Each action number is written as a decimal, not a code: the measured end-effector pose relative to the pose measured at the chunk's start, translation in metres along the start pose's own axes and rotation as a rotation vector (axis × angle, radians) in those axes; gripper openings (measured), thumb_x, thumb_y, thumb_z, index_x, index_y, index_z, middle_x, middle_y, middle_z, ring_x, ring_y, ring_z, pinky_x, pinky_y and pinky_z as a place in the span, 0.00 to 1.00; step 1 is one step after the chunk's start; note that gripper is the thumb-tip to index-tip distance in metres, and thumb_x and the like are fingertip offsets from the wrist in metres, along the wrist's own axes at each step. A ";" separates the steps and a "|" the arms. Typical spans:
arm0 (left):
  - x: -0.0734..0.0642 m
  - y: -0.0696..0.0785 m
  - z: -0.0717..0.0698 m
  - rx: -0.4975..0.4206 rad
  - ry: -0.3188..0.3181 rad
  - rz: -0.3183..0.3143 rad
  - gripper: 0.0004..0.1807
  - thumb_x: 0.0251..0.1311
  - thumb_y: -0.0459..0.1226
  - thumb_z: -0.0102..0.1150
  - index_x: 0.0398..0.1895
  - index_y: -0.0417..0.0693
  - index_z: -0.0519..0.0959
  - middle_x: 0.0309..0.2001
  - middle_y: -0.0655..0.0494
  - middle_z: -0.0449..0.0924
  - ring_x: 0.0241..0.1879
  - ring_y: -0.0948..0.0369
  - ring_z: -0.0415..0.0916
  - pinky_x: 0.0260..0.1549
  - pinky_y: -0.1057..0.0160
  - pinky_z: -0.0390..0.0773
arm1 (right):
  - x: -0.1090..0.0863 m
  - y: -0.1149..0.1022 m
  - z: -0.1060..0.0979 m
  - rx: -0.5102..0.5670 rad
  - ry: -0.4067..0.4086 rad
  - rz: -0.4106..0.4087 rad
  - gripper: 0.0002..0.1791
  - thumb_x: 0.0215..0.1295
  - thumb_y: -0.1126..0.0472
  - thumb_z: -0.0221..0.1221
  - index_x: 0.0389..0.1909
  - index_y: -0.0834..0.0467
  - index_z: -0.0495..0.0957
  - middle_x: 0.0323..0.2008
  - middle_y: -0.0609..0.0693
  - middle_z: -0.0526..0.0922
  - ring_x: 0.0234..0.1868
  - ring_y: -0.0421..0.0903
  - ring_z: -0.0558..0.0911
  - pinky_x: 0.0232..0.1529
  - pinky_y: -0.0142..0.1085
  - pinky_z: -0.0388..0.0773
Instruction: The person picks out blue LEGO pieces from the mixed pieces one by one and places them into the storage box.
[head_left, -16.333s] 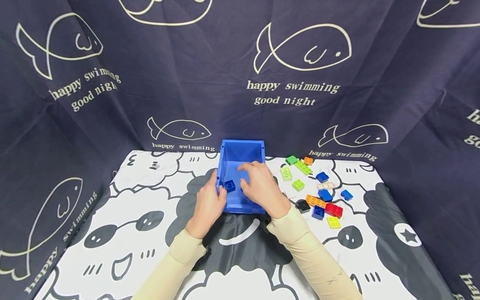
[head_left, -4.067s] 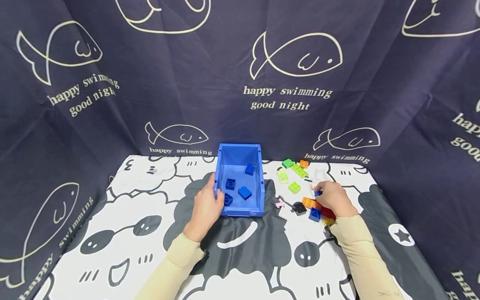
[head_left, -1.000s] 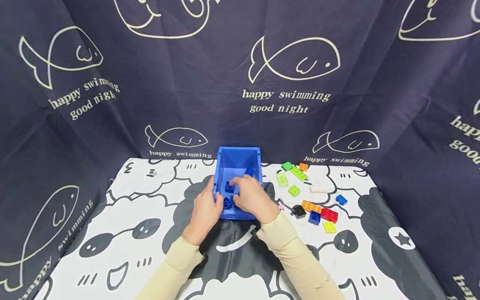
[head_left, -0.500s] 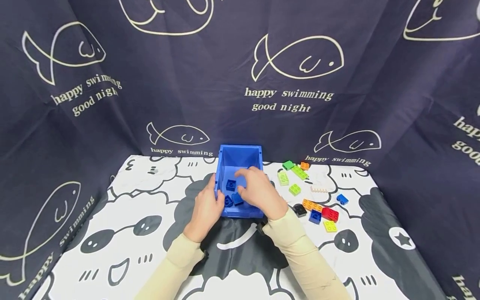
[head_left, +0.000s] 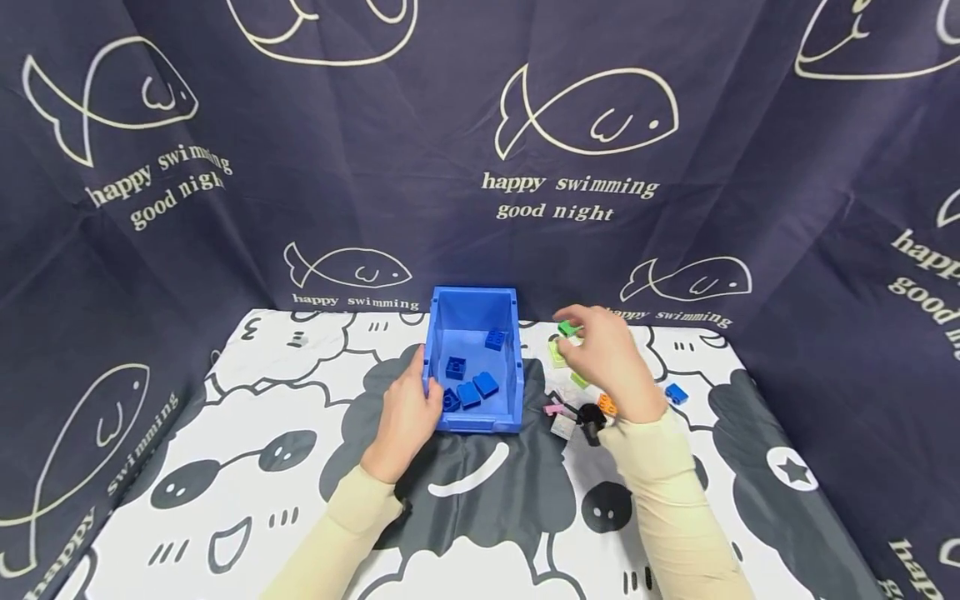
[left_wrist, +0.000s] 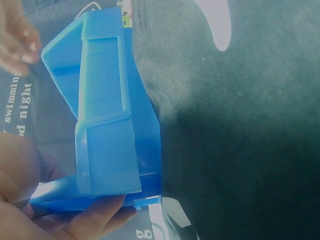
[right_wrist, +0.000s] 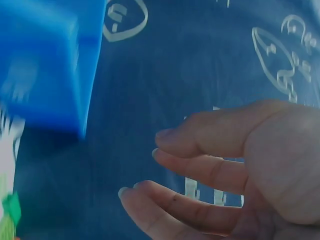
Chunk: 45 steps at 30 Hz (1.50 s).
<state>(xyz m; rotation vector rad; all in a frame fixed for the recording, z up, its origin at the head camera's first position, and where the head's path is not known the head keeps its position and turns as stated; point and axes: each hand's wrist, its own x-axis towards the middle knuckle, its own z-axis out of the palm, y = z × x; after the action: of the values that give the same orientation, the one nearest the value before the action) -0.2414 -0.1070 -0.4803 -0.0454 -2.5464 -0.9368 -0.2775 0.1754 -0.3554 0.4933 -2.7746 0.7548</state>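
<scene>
Five blue bricks (head_left: 486, 384) lie in the bin (head_left: 495, 423) your left hand (head_left: 406, 411) grips by its left edge; your empty right hand (head_left: 609, 360), fingers parted, hovers near a green brick (head_left: 567, 329) at the far edge of the table (head_left: 480, 525), likely light, stiff, best pinched by its sides.

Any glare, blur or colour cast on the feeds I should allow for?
Head view: bright, the bricks in the blue bin easily made out. Left wrist view: hazy and washed out, the bin's front pale. Right wrist view: strong blue cast, the bin's edges soft, the right hand comparatively sharp.
</scene>
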 end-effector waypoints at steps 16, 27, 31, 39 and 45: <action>-0.005 -0.002 0.003 -0.014 -0.013 -0.006 0.31 0.65 0.35 0.55 0.73 0.39 0.69 0.54 0.34 0.84 0.43 0.35 0.85 0.42 0.35 0.79 | -0.040 0.108 -0.042 -0.093 -0.004 0.334 0.23 0.66 0.56 0.60 0.58 0.64 0.80 0.52 0.72 0.83 0.52 0.71 0.80 0.48 0.62 0.74; -0.002 0.000 0.001 -0.019 -0.015 -0.012 0.31 0.65 0.35 0.54 0.73 0.39 0.69 0.54 0.33 0.84 0.43 0.35 0.85 0.42 0.35 0.79 | -0.043 0.156 -0.043 -0.074 -0.096 0.468 0.26 0.67 0.54 0.57 0.61 0.66 0.79 0.54 0.73 0.80 0.49 0.69 0.78 0.41 0.56 0.75; -0.001 0.001 0.000 -0.019 -0.019 -0.023 0.31 0.66 0.35 0.54 0.73 0.38 0.69 0.55 0.33 0.83 0.44 0.34 0.84 0.43 0.35 0.79 | -0.040 0.173 -0.038 -0.074 -0.182 0.510 0.29 0.67 0.52 0.57 0.63 0.66 0.76 0.56 0.74 0.79 0.51 0.69 0.78 0.44 0.57 0.77; 0.001 0.002 -0.002 -0.021 -0.021 -0.018 0.32 0.66 0.35 0.54 0.74 0.38 0.69 0.56 0.32 0.82 0.43 0.34 0.84 0.43 0.36 0.79 | -0.041 0.194 -0.025 0.001 -0.351 0.611 0.31 0.64 0.55 0.60 0.64 0.70 0.72 0.49 0.70 0.82 0.41 0.60 0.84 0.43 0.53 0.78; 0.002 0.001 -0.002 -0.020 -0.022 -0.024 0.32 0.65 0.35 0.54 0.73 0.38 0.69 0.55 0.33 0.83 0.44 0.34 0.84 0.43 0.35 0.79 | -0.041 0.205 -0.013 0.022 -0.390 0.656 0.30 0.62 0.56 0.62 0.62 0.69 0.74 0.46 0.66 0.82 0.40 0.56 0.82 0.41 0.47 0.77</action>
<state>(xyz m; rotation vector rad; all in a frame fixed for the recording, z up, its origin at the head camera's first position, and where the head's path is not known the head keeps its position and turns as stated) -0.2425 -0.1071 -0.4775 -0.0317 -2.5636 -0.9754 -0.3154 0.3596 -0.4485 -0.3382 -3.3304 0.8866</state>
